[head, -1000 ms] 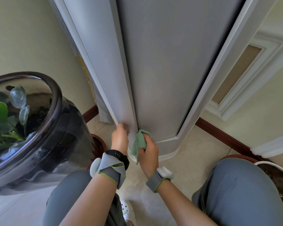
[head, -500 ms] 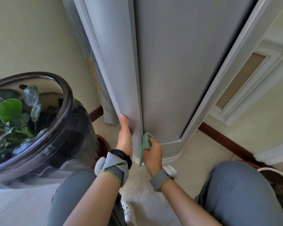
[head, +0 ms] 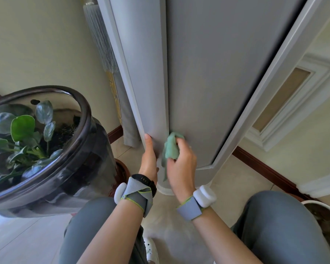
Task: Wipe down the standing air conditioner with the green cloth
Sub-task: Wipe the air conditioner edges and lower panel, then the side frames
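Observation:
The standing air conditioner (head: pixel 208 77) is a tall grey column with pale trim, filling the upper middle of the head view. My right hand (head: pixel 181 164) holds the bunched green cloth (head: pixel 171 147) against the unit's lower front, beside the vertical seam. My left hand (head: pixel 150 159) lies flat on the left side panel near the base, fingers pointing up, holding nothing. Both wrists wear grey straps with white pods. My knees in grey trousers frame the bottom of the view.
A large dark glazed pot (head: pixel 69 161) with a green plant (head: pixel 21 134) stands close on the left. A white pot (head: pixel 328 212) sits at the right edge. Cream walls, brown skirting (head: pixel 265 168) and a grey curtain (head: pixel 126 119) surround the unit on a tiled floor.
Both hands have slid up the unit's lower panel. The cloth has shifted from the seam a little onto the front face, and my head has tilted upward.

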The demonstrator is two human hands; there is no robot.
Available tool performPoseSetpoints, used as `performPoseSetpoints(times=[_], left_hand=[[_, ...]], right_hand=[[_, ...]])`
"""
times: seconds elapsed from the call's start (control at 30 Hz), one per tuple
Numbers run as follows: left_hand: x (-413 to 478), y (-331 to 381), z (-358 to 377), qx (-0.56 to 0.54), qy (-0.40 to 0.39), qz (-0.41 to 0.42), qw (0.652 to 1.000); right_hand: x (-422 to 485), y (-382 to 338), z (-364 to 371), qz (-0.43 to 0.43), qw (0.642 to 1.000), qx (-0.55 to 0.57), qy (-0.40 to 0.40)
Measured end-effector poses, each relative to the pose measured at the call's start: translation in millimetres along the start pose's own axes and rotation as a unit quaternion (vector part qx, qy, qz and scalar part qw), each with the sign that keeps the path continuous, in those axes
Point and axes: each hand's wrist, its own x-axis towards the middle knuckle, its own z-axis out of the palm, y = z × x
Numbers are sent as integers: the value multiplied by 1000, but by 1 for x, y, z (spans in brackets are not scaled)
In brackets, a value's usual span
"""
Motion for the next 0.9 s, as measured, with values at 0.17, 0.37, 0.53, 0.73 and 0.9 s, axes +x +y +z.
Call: performPoseSetpoints(times=[0.17,0.37,0.53,0.73,0.9], left_hand=[[-2,0,0,3,-3,0,1000],[-1,0,2,-20,-4,5,1000],[2,-4,0,-11,11,12,1000],[1,9,2,31,59,72,995],[-11,38,-1,54,67,191,978]], right_hand=[[8,-9,-10,-57,998,1,-4],[2,-3,-10,23,994,-73,-75],[28,-44,-23,-131,989,-47,44],[5,-16,-21,-22,972,-202,-119],[42,-76,-42,-147,980,-131,31]])
